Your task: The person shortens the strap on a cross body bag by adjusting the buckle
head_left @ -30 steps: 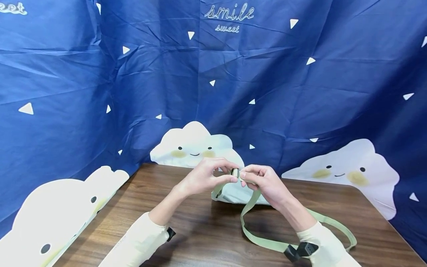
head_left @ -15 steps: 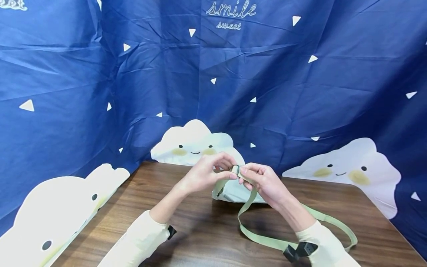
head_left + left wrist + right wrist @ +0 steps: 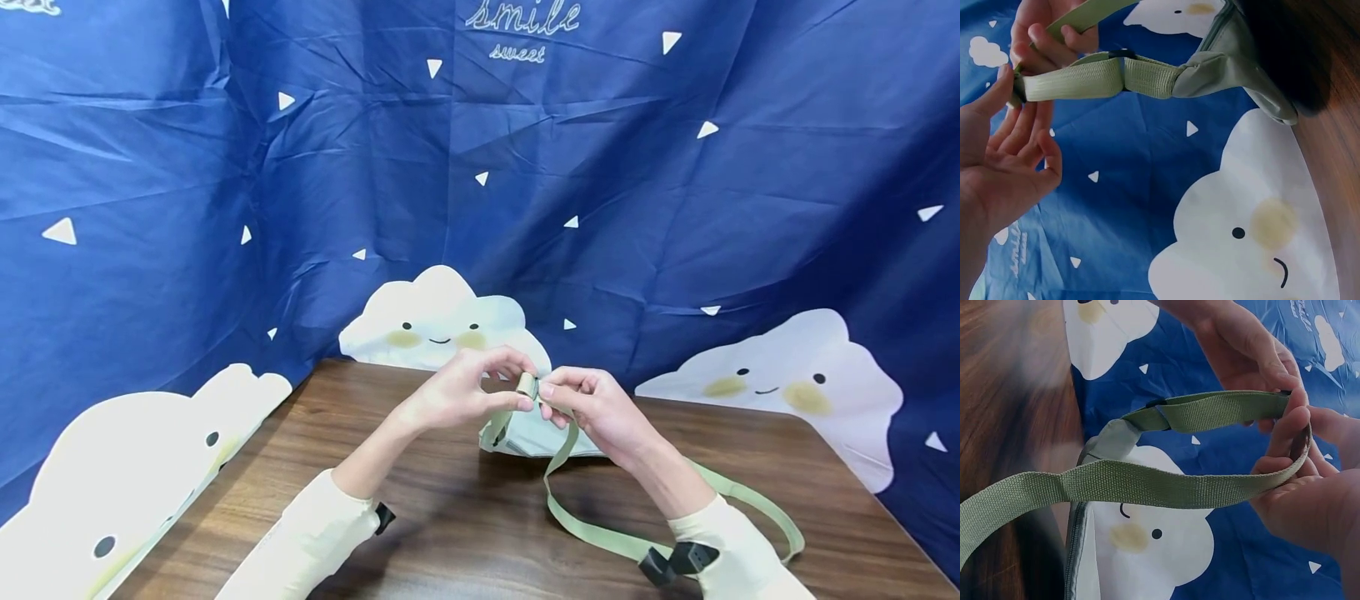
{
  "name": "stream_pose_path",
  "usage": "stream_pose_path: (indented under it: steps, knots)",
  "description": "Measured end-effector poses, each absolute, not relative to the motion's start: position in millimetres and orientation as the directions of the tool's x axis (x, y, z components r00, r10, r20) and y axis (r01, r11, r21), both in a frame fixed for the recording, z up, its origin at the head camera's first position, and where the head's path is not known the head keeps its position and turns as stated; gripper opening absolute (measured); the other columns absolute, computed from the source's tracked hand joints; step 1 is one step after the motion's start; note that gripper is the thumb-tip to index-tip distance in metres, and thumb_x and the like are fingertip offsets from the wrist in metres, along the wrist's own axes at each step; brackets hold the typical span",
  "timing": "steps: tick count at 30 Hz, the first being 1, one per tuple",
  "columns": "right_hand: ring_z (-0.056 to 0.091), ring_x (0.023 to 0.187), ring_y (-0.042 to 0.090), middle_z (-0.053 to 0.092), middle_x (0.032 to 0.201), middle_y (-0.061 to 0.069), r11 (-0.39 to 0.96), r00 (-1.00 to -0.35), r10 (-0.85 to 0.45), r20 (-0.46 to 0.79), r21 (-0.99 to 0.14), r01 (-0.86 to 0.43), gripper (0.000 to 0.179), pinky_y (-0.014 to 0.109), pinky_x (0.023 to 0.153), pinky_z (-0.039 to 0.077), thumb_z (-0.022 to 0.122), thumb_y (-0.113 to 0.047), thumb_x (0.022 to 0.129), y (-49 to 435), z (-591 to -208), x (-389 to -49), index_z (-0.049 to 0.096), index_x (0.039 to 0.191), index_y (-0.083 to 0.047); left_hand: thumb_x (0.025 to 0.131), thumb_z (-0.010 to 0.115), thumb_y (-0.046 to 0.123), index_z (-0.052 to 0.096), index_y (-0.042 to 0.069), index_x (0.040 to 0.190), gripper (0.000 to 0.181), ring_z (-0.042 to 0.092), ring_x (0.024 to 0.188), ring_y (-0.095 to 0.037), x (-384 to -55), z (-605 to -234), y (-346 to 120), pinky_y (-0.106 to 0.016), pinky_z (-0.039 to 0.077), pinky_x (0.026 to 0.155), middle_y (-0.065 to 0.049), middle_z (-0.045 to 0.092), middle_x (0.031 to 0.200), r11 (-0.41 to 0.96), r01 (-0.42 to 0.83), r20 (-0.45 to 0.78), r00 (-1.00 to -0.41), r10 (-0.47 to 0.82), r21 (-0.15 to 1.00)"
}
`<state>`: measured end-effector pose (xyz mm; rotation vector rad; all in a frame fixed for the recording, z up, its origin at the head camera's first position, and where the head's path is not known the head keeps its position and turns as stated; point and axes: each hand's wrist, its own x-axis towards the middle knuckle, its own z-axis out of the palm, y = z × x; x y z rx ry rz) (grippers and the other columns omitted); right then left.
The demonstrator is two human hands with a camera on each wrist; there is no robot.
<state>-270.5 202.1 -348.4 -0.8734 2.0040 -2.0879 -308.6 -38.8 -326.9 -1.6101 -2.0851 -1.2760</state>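
Note:
A pale green bag (image 3: 543,437) with a zipper lies at the far side of the table, partly behind the hands. Its green webbing strap (image 3: 1166,482) rises from it to both hands. My left hand (image 3: 457,392) pinches the strap at a small dark slider buckle (image 3: 1019,89), thumb on one side and fingers on the other. Close against it on the right, my right hand (image 3: 603,417) pinches the webbing beside the buckle. A short fold of webbing stands up at the buckle. A second dark fitting (image 3: 1124,70) sits on the strap nearer the bag. Fingertips partly hide the buckle.
The long part of the strap loops over the brown wooden table (image 3: 450,517) under my right forearm. A blue curtain (image 3: 360,167) with white clouds hangs behind and to the left. Small black devices (image 3: 678,562) are worn on both wrists.
Both hands stay close together in nearly the same place. The buckle has turned between the fingers, and the fold of webbing at it now bulges up more. The hanging strap has shifted slightly.

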Motion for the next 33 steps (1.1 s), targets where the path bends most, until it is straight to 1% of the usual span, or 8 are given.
stream_pose_path:
  steps: [4, 7, 12, 17, 21, 24, 29, 33]
  knots:
    - [0.050, 0.065, 0.021, 0.064, 0.079, 0.009, -0.112, -0.830, -0.466, 0.306, -0.951, -0.288, 0.013, 0.028, 0.066, 0.045, 0.064, -0.010, 0.100, 205, -349, -272, 0.069, 0.099, 0.002, 0.087, 0.083, 0.015, 0.070, 0.012, 0.114, 0.029, 0.068, 0.095, -0.009, -309, -326, -38, -0.034, 0.053, 0.081, 0.007, 0.070, 0.106, 0.018, 0.876, 0.650, -0.371, 0.663, 0.482]
    - [0.052, 0.067, 0.021, 0.063, 0.079, 0.010, -0.114, -0.831, -0.474, 0.292, -0.956, -0.271, 0.011, 0.028, 0.066, 0.046, 0.063, -0.008, 0.100, 208, -349, -274, 0.069, 0.099, 0.000, 0.086, 0.085, 0.013, 0.070, 0.010, 0.114, 0.032, 0.068, 0.094, -0.011, -310, -324, -38, -0.035, 0.055, 0.080, 0.004, 0.069, 0.109, 0.014, 0.883, 0.673, -0.368, 0.641, 0.470]
    - [0.054, 0.067, 0.019, 0.064, 0.078, 0.008, -0.110, -0.823, -0.485, 0.294, -0.955, -0.276, 0.010, 0.026, 0.066, 0.046, 0.062, -0.005, 0.100, 210, -352, -275, 0.069, 0.099, 0.003, 0.084, 0.086, 0.012, 0.070, 0.010, 0.114, 0.035, 0.068, 0.095, -0.010, -309, -326, -38, -0.034, 0.055, 0.082, 0.006, 0.068, 0.110, 0.018, 0.876, 0.667, -0.381, 0.640, 0.482]
    - [0.053, 0.066, 0.019, 0.064, 0.079, 0.009, -0.096, -0.812, -0.492, 0.313, -0.947, -0.307, 0.018, 0.027, 0.065, 0.045, 0.064, -0.007, 0.099, 206, -351, -274, 0.065, 0.101, 0.011, 0.083, 0.087, 0.015, 0.072, 0.010, 0.114, 0.035, 0.067, 0.093, -0.007, -309, -328, -37, -0.030, 0.053, 0.084, 0.010, 0.069, 0.106, 0.042, 0.876, 0.659, -0.392, 0.643, 0.480]
    - [0.053, 0.066, 0.020, 0.064, 0.079, 0.010, -0.088, -0.818, -0.495, 0.294, -0.953, -0.289, 0.016, 0.027, 0.065, 0.046, 0.063, -0.008, 0.100, 210, -351, -275, 0.067, 0.100, 0.008, 0.082, 0.088, 0.014, 0.072, 0.009, 0.113, 0.035, 0.067, 0.091, -0.007, -309, -327, -36, -0.032, 0.055, 0.084, 0.009, 0.071, 0.102, 0.045, 0.879, 0.673, -0.396, 0.625, 0.475]
    - [0.053, 0.066, 0.019, 0.064, 0.077, 0.010, -0.083, -0.820, -0.503, 0.273, -0.960, -0.268, 0.013, 0.027, 0.066, 0.046, 0.061, -0.008, 0.101, 214, -352, -277, 0.070, 0.098, 0.002, 0.082, 0.088, 0.015, 0.072, 0.009, 0.113, 0.035, 0.068, 0.090, -0.008, -309, -326, -36, -0.032, 0.056, 0.083, 0.007, 0.072, 0.101, 0.037, 0.874, 0.686, -0.406, 0.604, 0.484]
    - [0.052, 0.064, 0.019, 0.063, 0.076, 0.009, -0.073, -0.806, -0.519, 0.286, -0.954, -0.292, 0.014, 0.026, 0.067, 0.045, 0.062, -0.007, 0.100, 214, -350, -275, 0.067, 0.094, 0.005, 0.082, 0.088, 0.016, 0.072, 0.010, 0.113, 0.036, 0.068, 0.088, -0.009, -309, -328, -34, -0.030, 0.056, 0.081, 0.007, 0.071, 0.099, 0.014, 0.876, 0.686, -0.387, 0.615, 0.482]
    - [0.052, 0.064, 0.019, 0.062, 0.077, 0.009, -0.061, -0.792, -0.535, 0.296, -0.948, -0.313, 0.018, 0.026, 0.068, 0.045, 0.063, -0.010, 0.101, 211, -347, -273, 0.066, 0.094, 0.006, 0.082, 0.088, 0.013, 0.073, 0.007, 0.113, 0.036, 0.066, 0.086, -0.011, -304, -328, -32, -0.033, 0.056, 0.079, 0.004, 0.071, 0.097, 0.007, 0.877, 0.680, -0.379, 0.627, 0.481]
